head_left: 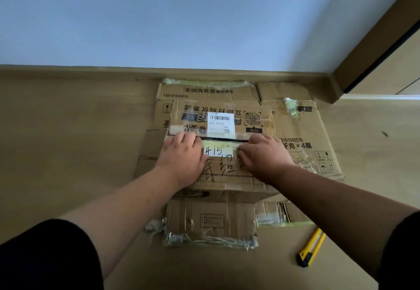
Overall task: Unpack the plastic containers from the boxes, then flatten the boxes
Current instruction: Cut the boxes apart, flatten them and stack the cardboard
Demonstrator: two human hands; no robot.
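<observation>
A brown cardboard box (223,119) with a white barcode label and handwritten black marks stands on the floor in the middle of the view. A dark slit runs across its top between the two flaps. My left hand (184,156) rests on the near flap with its fingertips at the slit. My right hand (263,155) lies on the same flap at the right, fingers curled toward the slit's edge. No plastic containers are visible; the box's inside is hidden.
Flattened cardboard boxes (302,135) lie under and around the box, against the wooden skirting (91,71). Another flat piece with torn tape (211,223) lies nearer to me. A yellow utility knife (311,247) lies on the floor at the right. A door frame (372,46) rises at the far right.
</observation>
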